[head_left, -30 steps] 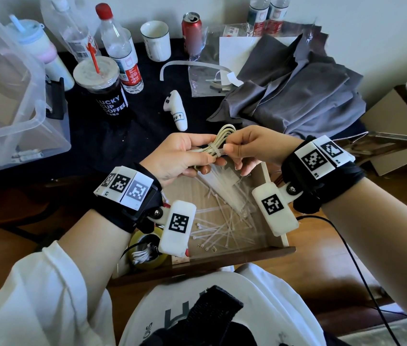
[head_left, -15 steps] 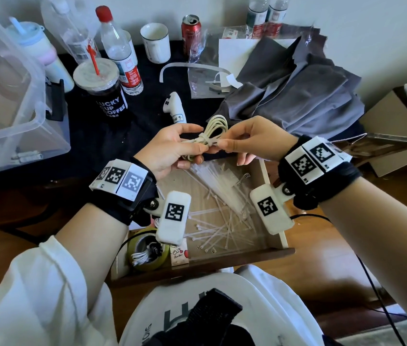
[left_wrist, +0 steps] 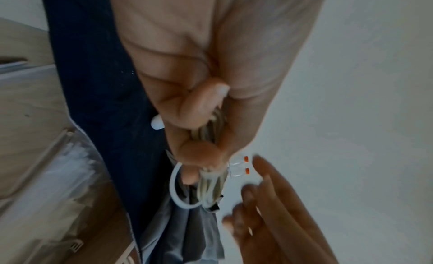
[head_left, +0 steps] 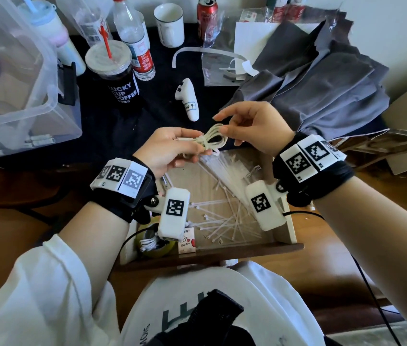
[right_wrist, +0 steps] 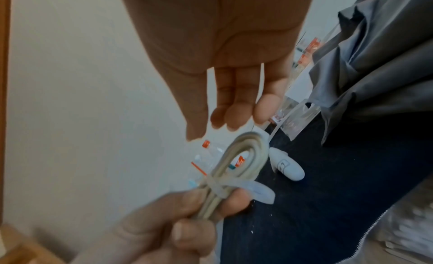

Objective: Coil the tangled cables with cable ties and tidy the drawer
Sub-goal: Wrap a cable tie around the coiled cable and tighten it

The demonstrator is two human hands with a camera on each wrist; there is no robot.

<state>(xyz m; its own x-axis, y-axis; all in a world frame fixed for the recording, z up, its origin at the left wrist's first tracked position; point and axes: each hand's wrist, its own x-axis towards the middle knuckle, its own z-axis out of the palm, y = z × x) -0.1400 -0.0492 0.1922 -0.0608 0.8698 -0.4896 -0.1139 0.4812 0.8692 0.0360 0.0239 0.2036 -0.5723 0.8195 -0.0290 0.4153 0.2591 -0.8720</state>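
Fingers [head_left: 192, 156] of the left hand [head_left: 170, 152] pinch the coiled cable [head_left: 212, 141], bound by a tie [right_wrist: 216, 189], above the open drawer [head_left: 289, 228]. Right hand [head_left: 252, 126] hovers just beside the loop, fingers loosely spread.

- Coiled cable [head_left: 211, 141]: cream-white, folded into a small bundle of loops, cinched by a white cable tie [right_wrist: 216, 189], held above the far edge of the drawer.
- Drawer [head_left: 289, 236]: pale wood, pulled open, near centre.
- Loose cable ties [head_left: 225, 218]: white, scattered across the drawer floor.
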